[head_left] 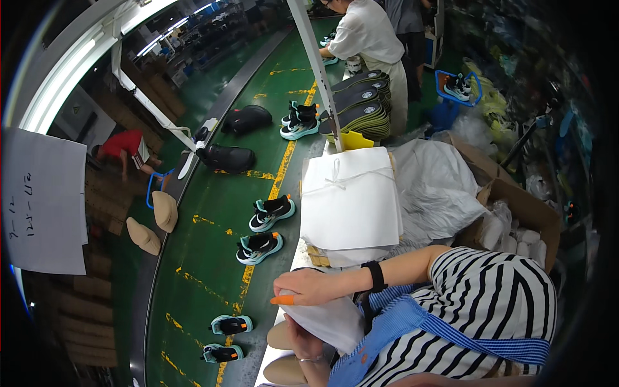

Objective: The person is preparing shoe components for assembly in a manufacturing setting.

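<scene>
My right hand (308, 287), with a black band on the wrist and an orange cover on one finger, is closed on the upper edge of a soft white sheet (338, 319). Below it my left hand (305, 342), wearing a thin bracelet, grips the same sheet from its near side; some of its fingers are hidden. The sheet hangs in front of my blue apron (383, 332). Beside my left hand lie beige foot-shaped forms (285, 371) on the white ledge at the belt's edge. Whether the sheet covers anything is not visible.
Black-and-aqua shoes (259, 248) stand along the green conveyor (200, 258). A tied stack of white sheets (351, 200) and piled insoles (361, 106) lie ahead. A metal post (316, 71) rises there. A co-worker in white (367, 32) and a person in red (126, 145) are farther off.
</scene>
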A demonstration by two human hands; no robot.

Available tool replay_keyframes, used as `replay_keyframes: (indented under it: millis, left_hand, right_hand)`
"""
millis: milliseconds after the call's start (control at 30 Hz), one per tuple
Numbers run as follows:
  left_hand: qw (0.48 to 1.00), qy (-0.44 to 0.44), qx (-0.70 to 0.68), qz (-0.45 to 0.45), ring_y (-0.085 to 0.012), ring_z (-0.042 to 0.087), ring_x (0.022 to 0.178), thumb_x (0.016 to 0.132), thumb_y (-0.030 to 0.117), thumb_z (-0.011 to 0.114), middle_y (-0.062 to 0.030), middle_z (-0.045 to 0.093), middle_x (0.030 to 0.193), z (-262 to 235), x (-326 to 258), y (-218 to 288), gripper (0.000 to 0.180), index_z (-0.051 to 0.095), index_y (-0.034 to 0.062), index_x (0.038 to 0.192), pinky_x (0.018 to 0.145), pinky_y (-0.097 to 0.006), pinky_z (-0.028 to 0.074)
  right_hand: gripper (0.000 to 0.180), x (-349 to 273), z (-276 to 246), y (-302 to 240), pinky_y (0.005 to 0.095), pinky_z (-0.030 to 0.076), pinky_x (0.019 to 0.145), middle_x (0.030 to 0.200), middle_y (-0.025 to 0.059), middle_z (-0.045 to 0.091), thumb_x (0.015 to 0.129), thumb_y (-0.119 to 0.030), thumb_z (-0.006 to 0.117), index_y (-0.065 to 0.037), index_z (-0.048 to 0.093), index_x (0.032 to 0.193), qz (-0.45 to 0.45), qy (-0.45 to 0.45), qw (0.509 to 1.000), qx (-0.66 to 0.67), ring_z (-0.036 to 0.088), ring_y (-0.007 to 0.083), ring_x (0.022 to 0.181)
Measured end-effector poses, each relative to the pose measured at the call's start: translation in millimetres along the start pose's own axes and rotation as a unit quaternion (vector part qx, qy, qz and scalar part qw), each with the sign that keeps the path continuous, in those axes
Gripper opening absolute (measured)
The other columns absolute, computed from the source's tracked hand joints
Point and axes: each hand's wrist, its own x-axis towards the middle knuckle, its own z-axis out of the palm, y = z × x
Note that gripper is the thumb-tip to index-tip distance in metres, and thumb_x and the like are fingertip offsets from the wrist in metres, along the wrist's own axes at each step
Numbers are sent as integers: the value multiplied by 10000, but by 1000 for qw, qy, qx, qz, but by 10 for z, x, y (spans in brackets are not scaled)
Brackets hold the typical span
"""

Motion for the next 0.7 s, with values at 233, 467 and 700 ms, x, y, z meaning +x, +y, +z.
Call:
replay_keyframes:
  millis: [233,467,700]
  left_hand:
    - [984,-50,-170,-28,-264,413,1240,933,366,461,-80,423,1356,-241,-38,-69,524,340,98,1366,1031,-446,331]
    - [975,35,217,30,-249,426,1230,931,440,424,-95,431,1346,-347,-106,32,560,359,76,1352,1014,-414,347]
    - [994,-27,80,-66,-244,439,1210,917,514,389,-108,432,1338,-420,-245,-219,626,347,68,1355,993,-407,364]
  right_hand:
    - [452,47,-14,-70,360,466,733,883,167,639,827,-468,581,-27,592,924,48,-58,994,80,608,296,860]
    - [464,-19,9,56,352,460,760,927,163,637,818,-489,585,-39,602,928,72,-32,993,83,603,283,890]
    - [493,-52,12,143,348,451,779,943,143,631,832,-529,542,-54,585,957,95,-3,992,82,593,278,906]
